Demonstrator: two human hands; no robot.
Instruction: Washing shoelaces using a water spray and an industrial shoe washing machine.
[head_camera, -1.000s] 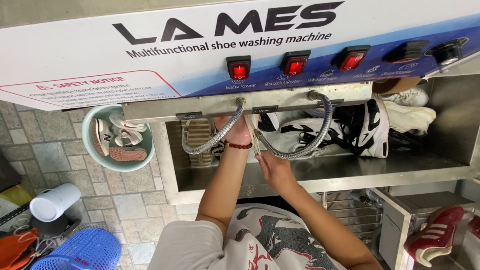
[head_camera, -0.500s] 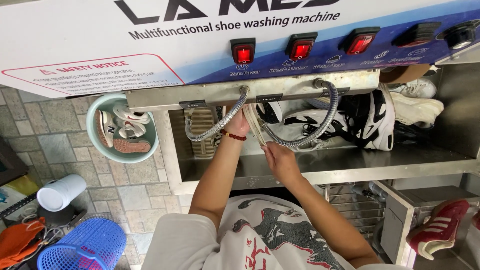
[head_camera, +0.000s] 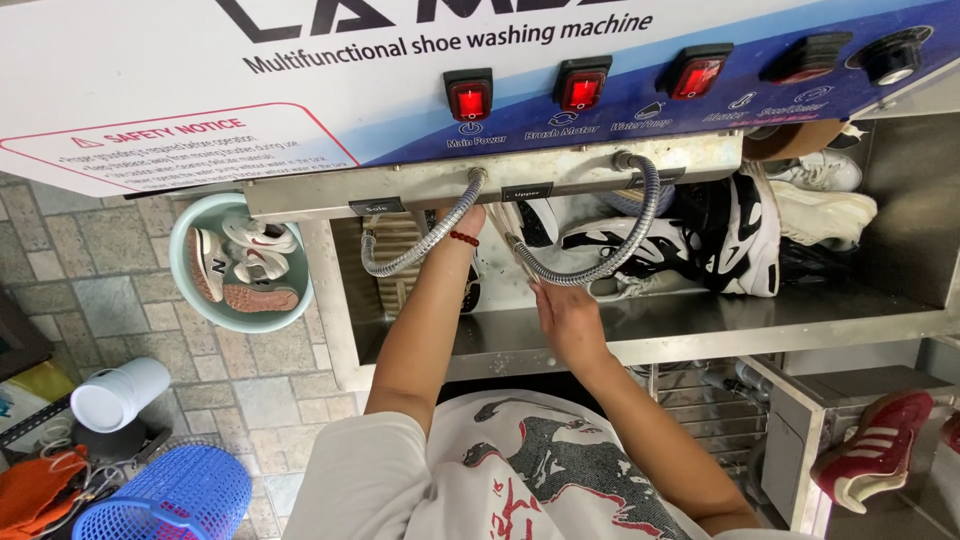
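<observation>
My left hand (head_camera: 468, 222) reaches up under the machine's front panel, a red bead bracelet (head_camera: 459, 238) on its wrist; the fingers are hidden behind the panel and a flexible metal hose (head_camera: 420, 255). My right hand (head_camera: 562, 318) is lower, over the steel basin's front edge (head_camera: 700, 335), with its fingers pointing at the free end of a second metal hose (head_camera: 590, 272). Whether it holds anything is unclear. Black-and-white sneakers (head_camera: 735, 235) lie in the basin just right of both hands.
Red lit switches (head_camera: 581, 87) sit on the panel above. A pale green tub (head_camera: 190, 300) with sneakers stands on the tiled floor at left, with a white bucket (head_camera: 115, 392) and a blue basket (head_camera: 170, 495) below it. A red sneaker (head_camera: 875, 448) rests at lower right.
The view has tilted down a little, so the panel sits higher in the picture. Both hands stay under the panel by the hoses with little movement.
</observation>
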